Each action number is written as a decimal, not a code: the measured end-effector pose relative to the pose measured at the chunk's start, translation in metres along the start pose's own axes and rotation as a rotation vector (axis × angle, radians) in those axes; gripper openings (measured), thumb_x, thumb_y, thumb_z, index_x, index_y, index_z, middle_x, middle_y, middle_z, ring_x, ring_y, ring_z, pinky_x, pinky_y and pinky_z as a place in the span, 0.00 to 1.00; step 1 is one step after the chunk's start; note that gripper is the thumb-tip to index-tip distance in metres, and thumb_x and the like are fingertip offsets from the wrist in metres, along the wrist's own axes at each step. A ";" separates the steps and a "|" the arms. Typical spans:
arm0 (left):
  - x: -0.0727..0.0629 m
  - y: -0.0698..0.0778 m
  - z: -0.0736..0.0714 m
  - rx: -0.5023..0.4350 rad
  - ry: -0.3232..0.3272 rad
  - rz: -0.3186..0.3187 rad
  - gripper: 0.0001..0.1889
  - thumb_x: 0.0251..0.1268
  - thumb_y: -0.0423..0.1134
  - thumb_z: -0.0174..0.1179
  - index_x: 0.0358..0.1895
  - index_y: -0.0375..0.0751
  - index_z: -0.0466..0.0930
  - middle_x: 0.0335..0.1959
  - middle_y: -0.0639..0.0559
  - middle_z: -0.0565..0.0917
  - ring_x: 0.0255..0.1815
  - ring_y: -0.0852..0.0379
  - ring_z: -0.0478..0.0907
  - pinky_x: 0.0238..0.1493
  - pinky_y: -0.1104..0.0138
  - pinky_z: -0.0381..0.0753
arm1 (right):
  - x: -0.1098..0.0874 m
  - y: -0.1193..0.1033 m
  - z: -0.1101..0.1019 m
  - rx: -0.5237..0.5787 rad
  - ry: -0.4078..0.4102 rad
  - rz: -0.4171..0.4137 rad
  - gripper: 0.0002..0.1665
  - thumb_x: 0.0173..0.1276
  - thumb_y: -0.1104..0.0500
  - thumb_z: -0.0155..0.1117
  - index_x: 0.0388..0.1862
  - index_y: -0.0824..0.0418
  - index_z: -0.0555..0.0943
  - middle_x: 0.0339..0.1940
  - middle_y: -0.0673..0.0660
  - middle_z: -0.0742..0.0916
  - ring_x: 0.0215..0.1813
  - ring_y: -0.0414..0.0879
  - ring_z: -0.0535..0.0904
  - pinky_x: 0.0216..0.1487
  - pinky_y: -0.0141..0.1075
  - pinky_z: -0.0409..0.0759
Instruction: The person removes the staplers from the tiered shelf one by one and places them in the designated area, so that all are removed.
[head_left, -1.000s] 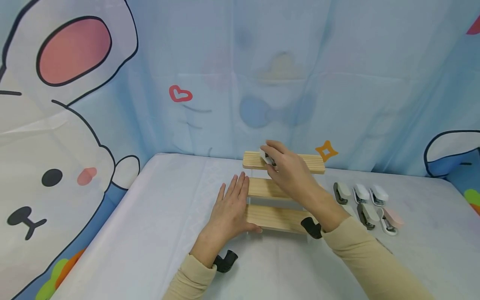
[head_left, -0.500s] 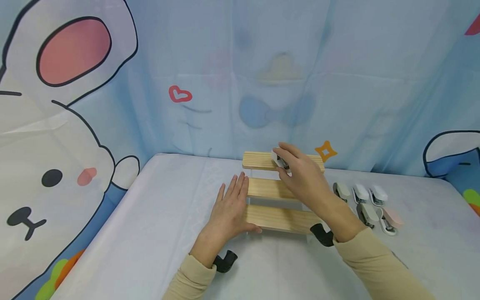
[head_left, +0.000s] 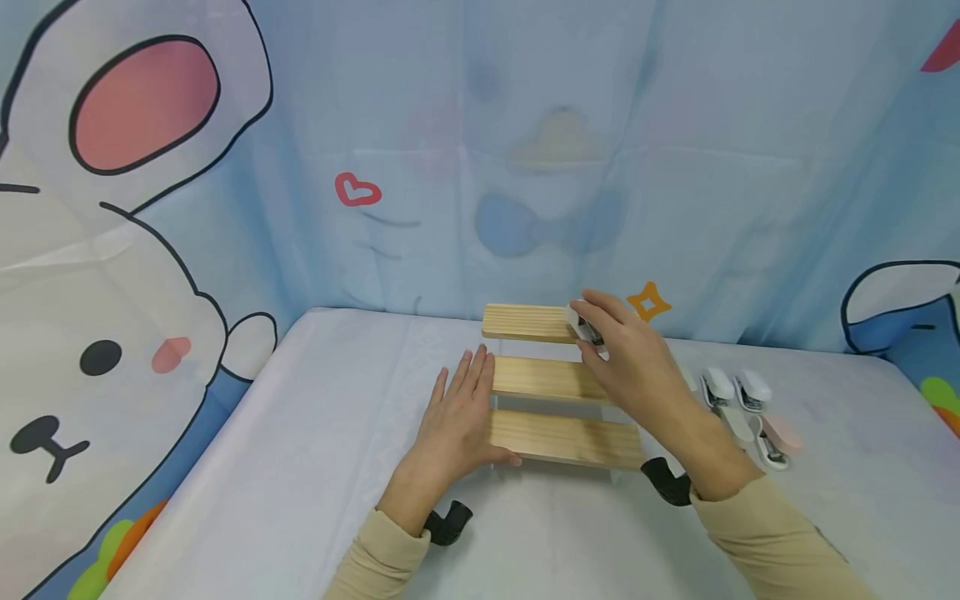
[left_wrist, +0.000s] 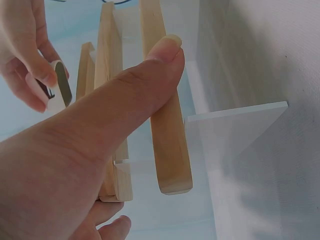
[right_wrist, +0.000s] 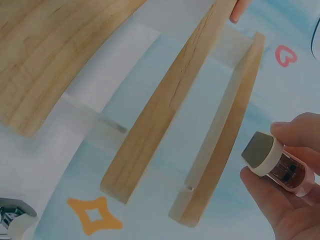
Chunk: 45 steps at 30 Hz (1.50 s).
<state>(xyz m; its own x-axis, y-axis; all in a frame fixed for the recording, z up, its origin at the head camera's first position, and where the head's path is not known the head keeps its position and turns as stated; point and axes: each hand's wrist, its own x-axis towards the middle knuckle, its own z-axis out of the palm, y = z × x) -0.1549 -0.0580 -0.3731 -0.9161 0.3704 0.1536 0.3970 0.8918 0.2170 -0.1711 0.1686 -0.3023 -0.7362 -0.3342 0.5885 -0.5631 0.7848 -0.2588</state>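
Note:
A three-tier rack of pale wooden boards on clear supports [head_left: 562,433] stands on the white-covered table. My left hand [head_left: 453,421] rests against its left end with straight fingers, the thumb [left_wrist: 150,70] lying across the front board. Between thumb and fingers, my right hand [head_left: 648,371] pinches a small stapler [head_left: 583,323] at the right half of the top board. In the right wrist view the stapler [right_wrist: 275,160] shows a grey-green end, a pale rim and a clear-looking section. Fingers hide part of it, and whether it touches the board I cannot tell.
Several small staplers lie right of the rack, including white ones [head_left: 752,390] and a pink one [head_left: 782,435]; my right forearm partly covers the group. Behind the table hangs a blue cartoon-print curtain [head_left: 420,100]. Black wrist mounts [head_left: 448,523] are on both wrists.
My right hand has slid rightward along the top board with the stapler, and its forearm now covers more of the loose staplers. My left hand has stayed at the rack's left end.

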 end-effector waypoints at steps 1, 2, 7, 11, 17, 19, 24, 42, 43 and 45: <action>0.000 0.000 0.000 -0.001 0.001 0.000 0.73 0.34 0.66 0.78 0.80 0.36 0.41 0.83 0.45 0.44 0.83 0.47 0.42 0.81 0.47 0.46 | -0.001 0.001 -0.001 -0.004 0.001 0.000 0.29 0.62 0.72 0.67 0.64 0.68 0.76 0.66 0.68 0.77 0.55 0.64 0.82 0.41 0.52 0.84; 0.000 0.000 0.000 -0.001 0.001 0.000 0.73 0.34 0.66 0.78 0.80 0.36 0.41 0.83 0.45 0.44 0.83 0.47 0.42 0.81 0.47 0.46 | -0.002 0.002 -0.002 -0.006 0.003 0.000 0.30 0.61 0.72 0.68 0.64 0.68 0.76 0.66 0.68 0.77 0.54 0.64 0.82 0.41 0.52 0.84; -0.001 0.000 0.000 -0.001 0.002 0.000 0.73 0.34 0.66 0.78 0.80 0.36 0.42 0.83 0.44 0.44 0.83 0.47 0.42 0.81 0.47 0.46 | -0.007 0.007 -0.005 -0.008 0.021 -0.002 0.30 0.60 0.73 0.69 0.63 0.69 0.76 0.64 0.69 0.78 0.48 0.64 0.84 0.39 0.52 0.84; 0.000 0.000 0.000 -0.003 0.002 -0.003 0.73 0.34 0.65 0.78 0.80 0.36 0.42 0.83 0.44 0.45 0.83 0.46 0.42 0.81 0.47 0.46 | -0.011 0.010 -0.009 0.000 0.037 -0.005 0.30 0.59 0.74 0.68 0.62 0.70 0.77 0.64 0.69 0.78 0.49 0.64 0.84 0.40 0.52 0.84; 0.001 0.000 0.000 -0.004 -0.005 -0.009 0.73 0.33 0.66 0.78 0.80 0.36 0.41 0.83 0.45 0.44 0.83 0.47 0.42 0.81 0.47 0.46 | -0.019 0.012 -0.014 -0.007 0.060 0.012 0.31 0.58 0.73 0.70 0.62 0.69 0.77 0.64 0.69 0.79 0.54 0.66 0.81 0.43 0.56 0.83; 0.001 0.000 0.000 -0.005 -0.007 -0.009 0.74 0.33 0.66 0.78 0.80 0.36 0.41 0.83 0.45 0.44 0.83 0.47 0.42 0.81 0.47 0.45 | -0.022 0.013 -0.016 -0.013 0.063 0.020 0.31 0.58 0.74 0.70 0.63 0.69 0.77 0.64 0.69 0.79 0.56 0.67 0.80 0.43 0.57 0.83; 0.000 0.001 0.000 -0.003 -0.009 -0.009 0.73 0.34 0.66 0.78 0.80 0.37 0.40 0.83 0.45 0.43 0.83 0.47 0.41 0.81 0.47 0.45 | -0.030 0.017 -0.019 -0.033 0.066 0.035 0.32 0.58 0.73 0.70 0.63 0.69 0.77 0.65 0.68 0.78 0.52 0.66 0.82 0.38 0.54 0.83; -0.001 0.000 0.000 -0.014 -0.002 -0.004 0.73 0.34 0.65 0.78 0.80 0.36 0.41 0.83 0.45 0.44 0.83 0.47 0.42 0.81 0.47 0.45 | -0.057 0.032 -0.026 -0.079 0.125 0.022 0.34 0.49 0.76 0.73 0.59 0.71 0.79 0.59 0.69 0.81 0.46 0.63 0.84 0.32 0.51 0.82; -0.001 0.000 0.000 -0.014 -0.001 -0.003 0.73 0.34 0.65 0.78 0.80 0.36 0.41 0.83 0.45 0.44 0.83 0.47 0.42 0.81 0.47 0.45 | -0.059 0.032 -0.027 -0.080 0.119 0.030 0.34 0.49 0.76 0.73 0.60 0.71 0.79 0.59 0.69 0.81 0.46 0.63 0.84 0.32 0.52 0.82; -0.001 0.000 0.000 -0.013 -0.001 0.000 0.73 0.35 0.65 0.78 0.80 0.36 0.41 0.83 0.45 0.44 0.83 0.46 0.42 0.81 0.47 0.45 | -0.062 0.032 -0.029 -0.081 0.100 0.052 0.34 0.50 0.75 0.73 0.60 0.71 0.78 0.60 0.69 0.80 0.47 0.64 0.83 0.34 0.53 0.83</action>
<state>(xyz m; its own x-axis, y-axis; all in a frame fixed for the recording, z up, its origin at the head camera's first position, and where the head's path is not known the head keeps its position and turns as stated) -0.1541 -0.0580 -0.3729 -0.9162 0.3704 0.1531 0.3976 0.8883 0.2298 -0.1327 0.2301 -0.3248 -0.7201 -0.2413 0.6506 -0.4899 0.8408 -0.2304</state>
